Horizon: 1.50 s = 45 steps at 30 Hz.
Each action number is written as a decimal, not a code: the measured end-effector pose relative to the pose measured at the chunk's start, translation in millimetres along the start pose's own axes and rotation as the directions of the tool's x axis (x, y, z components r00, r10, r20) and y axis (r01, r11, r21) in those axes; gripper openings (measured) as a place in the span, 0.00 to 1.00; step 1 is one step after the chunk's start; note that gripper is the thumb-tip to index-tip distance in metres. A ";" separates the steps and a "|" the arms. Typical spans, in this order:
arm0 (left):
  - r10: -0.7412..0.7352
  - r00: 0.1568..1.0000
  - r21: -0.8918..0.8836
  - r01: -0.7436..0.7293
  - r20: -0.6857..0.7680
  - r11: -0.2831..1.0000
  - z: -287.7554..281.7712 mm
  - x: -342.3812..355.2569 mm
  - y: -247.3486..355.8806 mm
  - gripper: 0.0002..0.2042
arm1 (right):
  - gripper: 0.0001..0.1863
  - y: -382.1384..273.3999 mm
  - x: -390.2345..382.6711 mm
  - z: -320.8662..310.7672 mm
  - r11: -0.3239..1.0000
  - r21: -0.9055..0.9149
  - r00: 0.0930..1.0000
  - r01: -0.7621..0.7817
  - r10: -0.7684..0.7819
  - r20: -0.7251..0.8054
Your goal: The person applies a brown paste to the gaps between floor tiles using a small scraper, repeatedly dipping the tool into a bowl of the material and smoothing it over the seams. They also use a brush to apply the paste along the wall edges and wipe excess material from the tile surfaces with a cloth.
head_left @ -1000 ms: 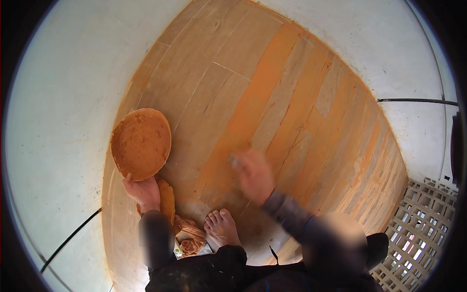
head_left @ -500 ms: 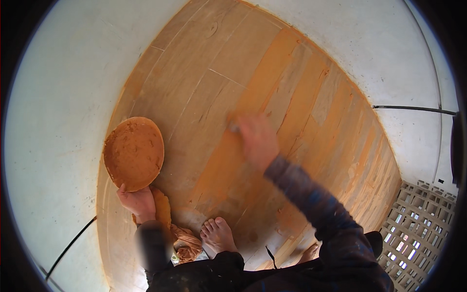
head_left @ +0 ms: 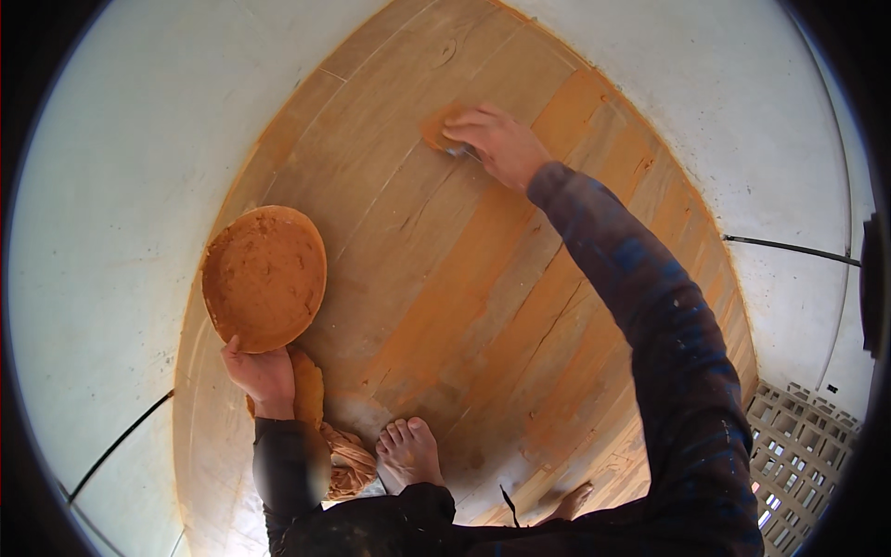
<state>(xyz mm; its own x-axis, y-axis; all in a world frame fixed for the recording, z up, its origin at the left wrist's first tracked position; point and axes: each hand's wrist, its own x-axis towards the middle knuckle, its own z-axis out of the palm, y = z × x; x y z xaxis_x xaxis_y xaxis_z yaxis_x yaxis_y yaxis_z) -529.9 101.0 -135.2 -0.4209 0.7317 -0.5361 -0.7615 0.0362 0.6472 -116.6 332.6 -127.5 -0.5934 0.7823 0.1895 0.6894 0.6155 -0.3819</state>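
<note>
My left hand [head_left: 262, 379] grips the near rim of a round shallow bowl [head_left: 264, 278], thumb over the edge. Orange-brown paste coats the inside of the bowl. Stretched far forward, my right hand [head_left: 501, 144] closes round a small flat spreader [head_left: 440, 128] smeared with the same orange paste. The fingers cover much of the spreader, so its full shape is hidden. It is at the surface of the wooden plank floor [head_left: 371, 251], left of the broad orange paste streaks [head_left: 464, 265].
Pale walls [head_left: 111, 204] curve up on both sides of the floor. Close to my bare foot [head_left: 410, 452] lie a crumpled orange-brown cloth [head_left: 351, 464] and an orange-stained piece [head_left: 308, 385]. A beige openwork block grille [head_left: 803, 455] stands at the lower right.
My right hand has moved forward with the spreader, away from the streaked middle. The left hand still holds the bowl, and the whole view has shifted slightly.
</note>
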 end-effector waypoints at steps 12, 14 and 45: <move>-0.012 1.000 -0.038 0.013 0.024 0.999 4.8 -2.6 0.1 0.24 | 0.27 -21.0 -52.7 -56.4 0.996 -0.083 0.984 -0.009 0.024 0.174; -0.010 0.999 -0.032 0.012 0.039 0.999 1.0 -2.5 3.4 0.24 | 0.26 -15.8 -28.1 -46.1 0.998 -0.065 0.995 -0.006 0.012 0.098; -0.016 1.000 -0.006 0.016 0.027 1.000 -0.7 -0.5 -0.7 0.26 | 0.10 107.2 19.3 -78.9 0.841 -0.083 0.771 -0.535 0.445 -0.456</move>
<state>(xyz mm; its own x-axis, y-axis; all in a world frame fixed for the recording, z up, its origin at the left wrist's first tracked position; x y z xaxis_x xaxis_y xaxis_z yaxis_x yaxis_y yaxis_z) -529.5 100.1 -135.8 -0.3954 0.7492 -0.5314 -0.7708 0.0439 0.6355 -21.4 421.3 -93.4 0.0388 0.9207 0.3884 0.9315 0.1074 -0.3476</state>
